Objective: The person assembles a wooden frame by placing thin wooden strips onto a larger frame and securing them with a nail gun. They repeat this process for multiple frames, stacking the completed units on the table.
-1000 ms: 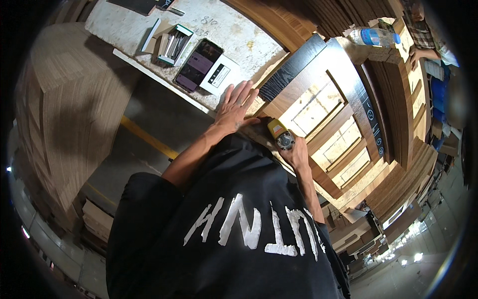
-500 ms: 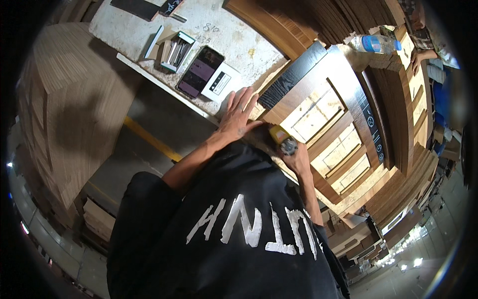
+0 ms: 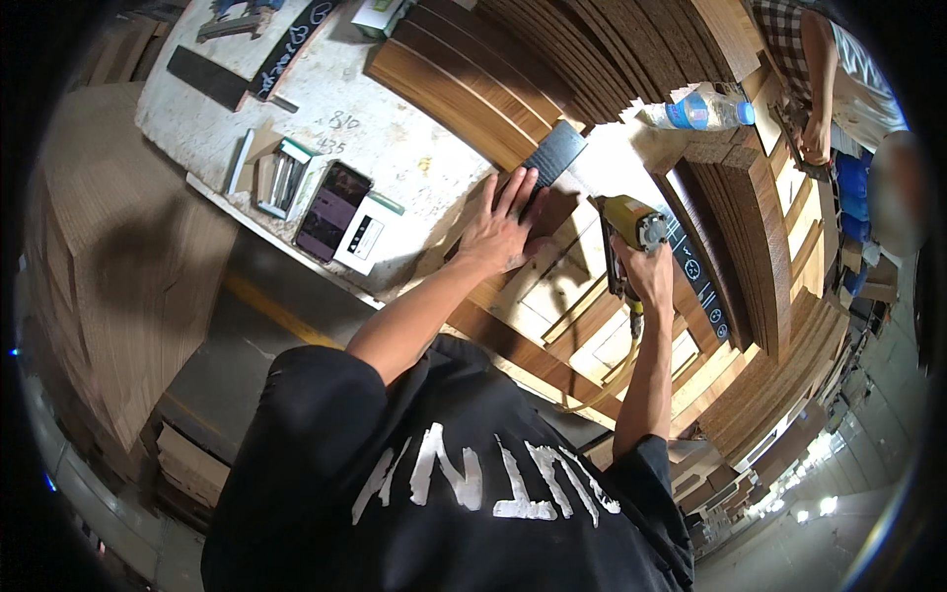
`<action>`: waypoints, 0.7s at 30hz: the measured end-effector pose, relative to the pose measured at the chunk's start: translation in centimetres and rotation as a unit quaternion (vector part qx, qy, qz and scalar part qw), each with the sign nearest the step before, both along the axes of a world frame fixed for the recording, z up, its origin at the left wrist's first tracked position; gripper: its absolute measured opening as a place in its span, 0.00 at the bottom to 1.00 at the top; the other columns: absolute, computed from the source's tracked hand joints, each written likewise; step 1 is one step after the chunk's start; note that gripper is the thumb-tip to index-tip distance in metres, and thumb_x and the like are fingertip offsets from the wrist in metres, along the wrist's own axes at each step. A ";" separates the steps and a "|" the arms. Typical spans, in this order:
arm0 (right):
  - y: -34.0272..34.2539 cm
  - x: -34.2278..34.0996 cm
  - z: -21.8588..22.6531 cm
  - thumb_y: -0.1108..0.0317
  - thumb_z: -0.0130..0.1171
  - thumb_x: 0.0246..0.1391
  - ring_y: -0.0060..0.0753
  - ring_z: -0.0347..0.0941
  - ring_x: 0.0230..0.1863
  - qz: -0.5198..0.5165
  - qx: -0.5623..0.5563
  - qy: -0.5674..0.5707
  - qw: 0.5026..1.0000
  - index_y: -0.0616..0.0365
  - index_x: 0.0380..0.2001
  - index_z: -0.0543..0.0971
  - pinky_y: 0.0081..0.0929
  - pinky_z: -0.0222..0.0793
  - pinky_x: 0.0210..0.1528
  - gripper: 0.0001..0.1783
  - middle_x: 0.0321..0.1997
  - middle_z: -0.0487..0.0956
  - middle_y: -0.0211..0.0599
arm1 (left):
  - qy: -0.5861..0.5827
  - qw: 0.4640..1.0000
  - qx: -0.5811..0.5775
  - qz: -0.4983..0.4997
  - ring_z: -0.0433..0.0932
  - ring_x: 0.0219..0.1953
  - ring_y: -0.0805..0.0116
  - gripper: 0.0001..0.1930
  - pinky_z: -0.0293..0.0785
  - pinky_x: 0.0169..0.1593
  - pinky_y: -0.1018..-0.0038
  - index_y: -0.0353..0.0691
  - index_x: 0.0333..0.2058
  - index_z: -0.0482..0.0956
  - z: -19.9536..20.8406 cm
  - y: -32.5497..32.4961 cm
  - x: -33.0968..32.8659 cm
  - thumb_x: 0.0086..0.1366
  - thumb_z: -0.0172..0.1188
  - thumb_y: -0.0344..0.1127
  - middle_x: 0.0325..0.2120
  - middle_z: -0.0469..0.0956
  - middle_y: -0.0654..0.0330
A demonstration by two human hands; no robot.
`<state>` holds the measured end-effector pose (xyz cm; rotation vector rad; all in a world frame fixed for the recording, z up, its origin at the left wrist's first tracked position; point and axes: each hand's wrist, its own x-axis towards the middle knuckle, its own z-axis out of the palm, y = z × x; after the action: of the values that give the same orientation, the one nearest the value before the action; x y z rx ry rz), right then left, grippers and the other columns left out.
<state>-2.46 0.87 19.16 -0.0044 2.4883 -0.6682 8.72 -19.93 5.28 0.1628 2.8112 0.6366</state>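
My right hand (image 3: 647, 276) grips a yellow-and-black air nail gun (image 3: 631, 215) over the far side of a wooden frame (image 3: 513, 340). The gun's nose is hidden, so I cannot tell whether it touches the wood. A yellow air hose (image 3: 617, 378) trails from the handle toward my body. My left hand (image 3: 496, 232) lies with fingers spread on the frame's left end. Its fingertips reach close to a dark grey block (image 3: 555, 150). Brown rails and crosspieces surround pale, lit openings in the frame.
On the white bench (image 3: 395, 128) are a phone (image 3: 333, 209), a white box (image 3: 369, 233) and an opened box of metal strips (image 3: 286, 178). Stacked brown boards (image 3: 464, 74) stand beyond, near a plastic bottle (image 3: 698, 111). Another person's hand (image 3: 815, 141) is at far right. Tall panels (image 3: 128, 266) rise at left.
Both hands have moved away from my body: the nail gun from the frame's near edge to its far side, my left hand from the bench edge onto the frame. The view has shifted.
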 end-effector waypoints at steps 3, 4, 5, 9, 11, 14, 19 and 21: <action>-1.0 -1.8 -0.1 0.63 0.66 0.54 0.41 0.84 0.44 0.021 -0.004 -0.021 1.000 0.66 0.50 0.81 0.38 0.79 0.49 0.24 0.43 0.87 0.50 | -0.008 1.000 -0.015 0.002 0.26 0.79 0.49 0.45 0.20 0.75 0.43 0.45 0.76 0.45 -0.1 0.1 0.2 0.71 0.42 0.68 0.77 0.31 0.44; -1.3 -2.2 0.0 0.63 0.67 0.53 0.41 0.84 0.44 0.032 -0.001 -0.023 0.999 0.67 0.50 0.81 0.38 0.79 0.49 0.24 0.43 0.87 0.50 | -0.009 1.000 -0.011 0.002 0.26 0.79 0.49 0.45 0.20 0.75 0.42 0.45 0.76 0.45 -0.4 0.2 0.1 0.71 0.43 0.68 0.77 0.31 0.44; -1.6 -2.3 -0.1 0.63 0.68 0.53 0.40 0.84 0.44 0.043 0.000 -0.027 0.999 0.67 0.50 0.81 0.38 0.79 0.49 0.24 0.44 0.87 0.50 | -0.011 1.000 -0.007 0.003 0.26 0.79 0.49 0.45 0.21 0.75 0.42 0.45 0.76 0.46 -0.3 0.2 0.0 0.71 0.43 0.68 0.77 0.32 0.44; -1.0 -2.4 -2.0 0.64 0.69 0.52 0.42 0.85 0.43 0.069 -0.024 -0.022 0.997 0.67 0.49 0.82 0.38 0.80 0.49 0.23 0.43 0.87 0.49 | -0.017 1.000 -0.004 -0.003 0.29 0.79 0.47 0.46 0.28 0.75 0.37 0.46 0.76 0.47 0.0 0.1 0.0 0.69 0.47 0.68 0.77 0.35 0.43; -0.3 -2.3 -2.9 0.66 0.69 0.51 0.43 0.85 0.43 0.075 -0.017 -0.006 0.997 0.65 0.49 0.83 0.37 0.80 0.49 0.22 0.42 0.87 0.48 | -0.009 1.000 0.010 0.007 0.29 0.79 0.48 0.46 0.25 0.75 0.40 0.47 0.76 0.47 -0.5 0.3 0.0 0.69 0.47 0.68 0.77 0.34 0.44; -0.7 -2.8 -2.5 0.66 0.70 0.50 0.41 0.85 0.44 0.062 -0.002 -0.044 0.997 0.63 0.49 0.83 0.37 0.80 0.51 0.23 0.44 0.87 0.48 | -0.005 1.000 -0.001 0.009 0.29 0.79 0.48 0.47 0.23 0.75 0.41 0.47 0.76 0.48 -0.8 0.4 0.1 0.69 0.48 0.69 0.77 0.33 0.44; -1.1 -2.6 -2.2 0.66 0.69 0.51 0.42 0.86 0.44 0.064 -0.026 -0.015 0.997 0.64 0.49 0.83 0.37 0.80 0.49 0.22 0.43 0.87 0.48 | -0.026 1.000 -0.009 -0.006 0.28 0.79 0.48 0.47 0.22 0.75 0.41 0.47 0.76 0.47 -0.2 0.2 -0.2 0.69 0.47 0.69 0.77 0.32 0.44; -1.0 -2.7 -2.2 0.65 0.69 0.51 0.43 0.85 0.45 0.062 -0.002 -0.052 0.997 0.64 0.50 0.82 0.38 0.80 0.50 0.23 0.45 0.87 0.50 | -0.041 0.999 -0.001 -0.012 0.27 0.79 0.48 0.46 0.22 0.75 0.41 0.47 0.76 0.46 0.1 0.1 -0.3 0.70 0.46 0.69 0.77 0.31 0.44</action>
<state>-5.19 -0.15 17.00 -0.1215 2.3654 -0.6066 8.37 -19.85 5.38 0.1644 2.7272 0.6196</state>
